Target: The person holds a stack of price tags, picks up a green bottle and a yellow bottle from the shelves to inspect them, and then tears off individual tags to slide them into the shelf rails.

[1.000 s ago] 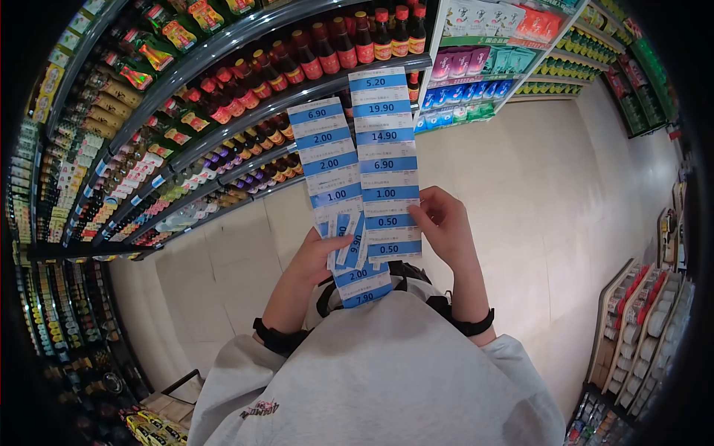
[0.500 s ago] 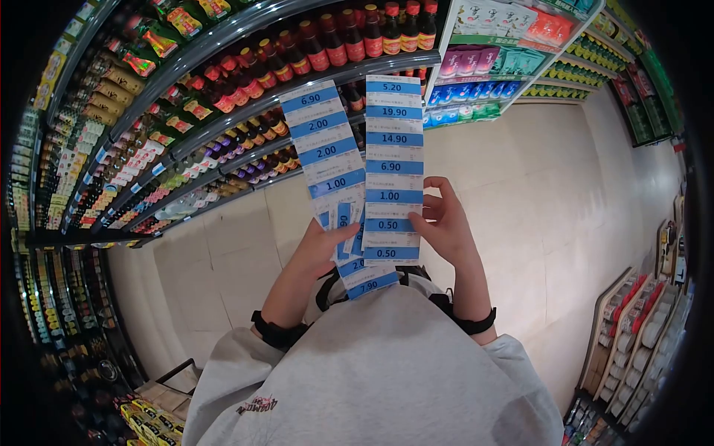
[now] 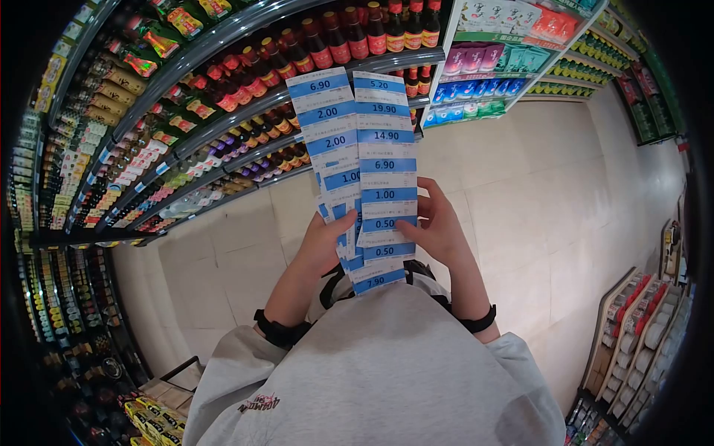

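Note:
Two long strips of blue-and-white price labels are held up in front of me, side by side. My left hand [image 3: 327, 239] grips the left label strip [image 3: 325, 113], its thumb pressed on the front; several shorter label pieces lie bunched under that thumb. The right label strip [image 3: 384, 137] is pinched near its lower part by my right hand [image 3: 436, 227], thumb in front and fingers behind. Its left edge overlaps the left strip. A lower end marked 7.90 [image 3: 379, 281] hangs down by my shirt.
Curved shelves of sauce bottles [image 3: 320, 48] rise ahead and to the left. A white rack with bagged goods [image 3: 476, 59] stands ahead right. Shelves of stacked goods [image 3: 632, 334] are at the right, yellow packs [image 3: 152, 420] at lower left. Pale floor tiles [image 3: 520, 193] lie between.
The right strip has shifted slightly left and now overlaps the left strip. The left strip has swung more upright and moved right at its top. Both hands keep their grip.

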Demonstrator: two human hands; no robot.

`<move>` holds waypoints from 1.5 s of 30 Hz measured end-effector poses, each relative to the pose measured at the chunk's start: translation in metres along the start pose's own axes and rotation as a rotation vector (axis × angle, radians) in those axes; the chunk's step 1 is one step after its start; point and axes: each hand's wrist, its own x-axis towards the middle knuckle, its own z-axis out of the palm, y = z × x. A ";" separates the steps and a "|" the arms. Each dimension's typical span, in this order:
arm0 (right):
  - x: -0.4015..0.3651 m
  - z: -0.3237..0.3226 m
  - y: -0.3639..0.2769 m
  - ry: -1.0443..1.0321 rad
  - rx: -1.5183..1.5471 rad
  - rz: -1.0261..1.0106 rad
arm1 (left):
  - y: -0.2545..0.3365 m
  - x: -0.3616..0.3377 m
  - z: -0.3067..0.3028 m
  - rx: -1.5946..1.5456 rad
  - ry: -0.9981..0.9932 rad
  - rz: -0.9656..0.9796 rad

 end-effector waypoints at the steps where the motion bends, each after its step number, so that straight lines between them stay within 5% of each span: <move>1: 0.000 0.003 0.000 -0.019 0.036 -0.032 | -0.001 0.001 0.001 0.059 0.014 0.037; 9: -0.001 -0.005 -0.002 0.073 -0.092 -0.075 | 0.004 0.002 -0.001 -0.090 0.009 -0.034; 45: -0.006 -0.030 -0.010 0.272 0.091 -0.143 | 0.000 -0.004 0.005 0.206 0.190 0.123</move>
